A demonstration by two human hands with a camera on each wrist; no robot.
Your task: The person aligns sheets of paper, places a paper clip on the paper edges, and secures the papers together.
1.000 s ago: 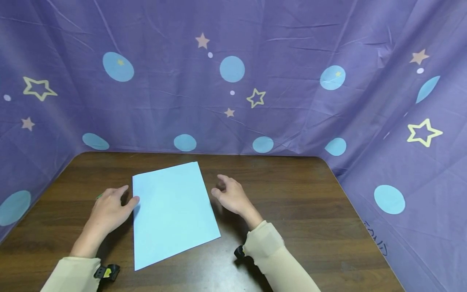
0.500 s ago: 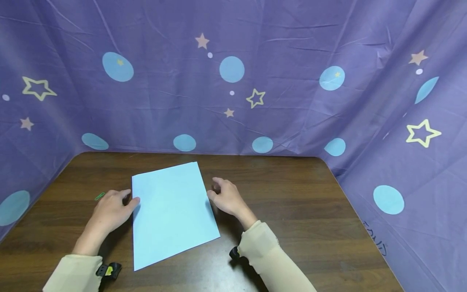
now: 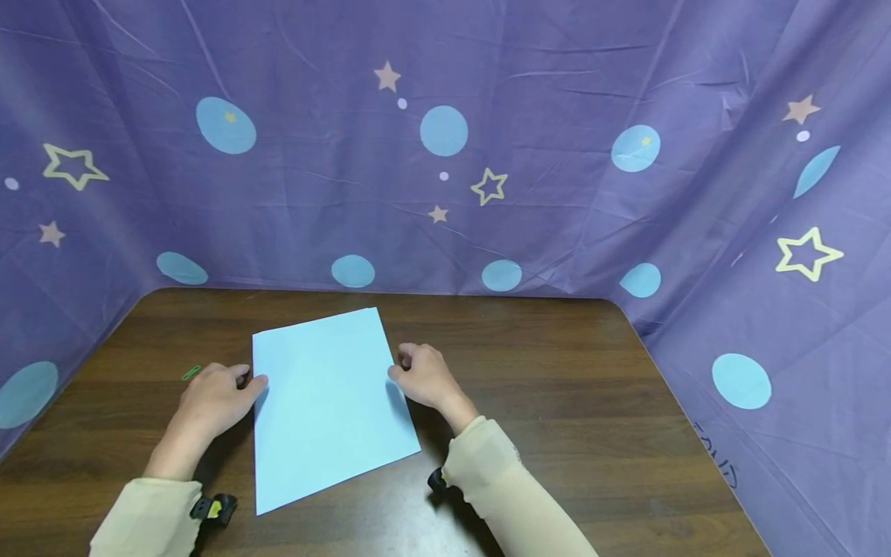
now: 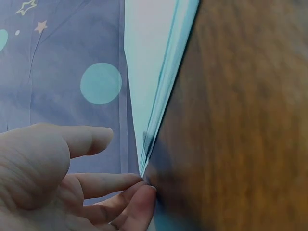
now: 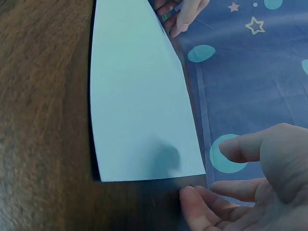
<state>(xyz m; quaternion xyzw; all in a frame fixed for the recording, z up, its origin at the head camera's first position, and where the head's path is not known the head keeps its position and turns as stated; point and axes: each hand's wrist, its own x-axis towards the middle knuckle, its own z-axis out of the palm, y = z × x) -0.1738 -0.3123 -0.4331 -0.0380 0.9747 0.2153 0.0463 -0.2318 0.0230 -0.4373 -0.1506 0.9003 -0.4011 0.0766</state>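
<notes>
The right hand (image 3: 430, 379) has just come in from the right and stands at the right edge of the light-blue paper stack (image 3: 327, 402), its thumb overlapping that edge in the head view. The left hand (image 3: 214, 398) has barely shifted at the left edge, so the stack now has a hand at either side. The stack itself has not moved: it lies flat on the left part of the wooden desk (image 3: 592, 433), slightly turned, between the two hands. Just beyond the left hand, a green paper clip (image 3: 191, 373), mostly covered a second ago, shows more fully.

Both hands are partly open, thumbs well apart from loosely bent fingers, and neither has a grip. The left fingertips meet the layered paper edge or lie just beside it; which, I cannot tell. The right fingertips are beside the edge, with no contact plain.
</notes>
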